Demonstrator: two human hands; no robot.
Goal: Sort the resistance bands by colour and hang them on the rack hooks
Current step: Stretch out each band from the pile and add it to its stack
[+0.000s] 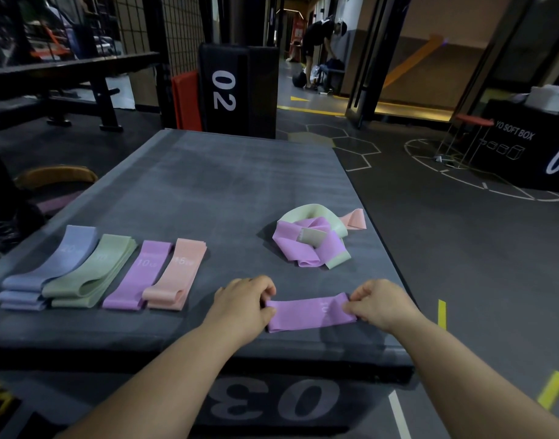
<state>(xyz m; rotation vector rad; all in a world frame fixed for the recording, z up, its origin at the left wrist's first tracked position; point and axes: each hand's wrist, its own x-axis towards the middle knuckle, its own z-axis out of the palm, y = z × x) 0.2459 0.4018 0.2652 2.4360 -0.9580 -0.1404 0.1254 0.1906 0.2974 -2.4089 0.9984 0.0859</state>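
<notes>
Purple band (309,313) ~L-R, pinched: L hand (243,304), R hand (381,304).

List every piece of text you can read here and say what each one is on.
"02": black upright pad behind the platform.
"03": platform front face, upside down to the camera.
"YO SOFT BOX": black box at right, with a cut-off "0" below.
"20": blue bands, unit blurred.
"30", faint: green bands.
"10": flat purple band, unit blurred.
"15": peach band.
"10": held purple band, pinched by left hand and right hand.
</notes>
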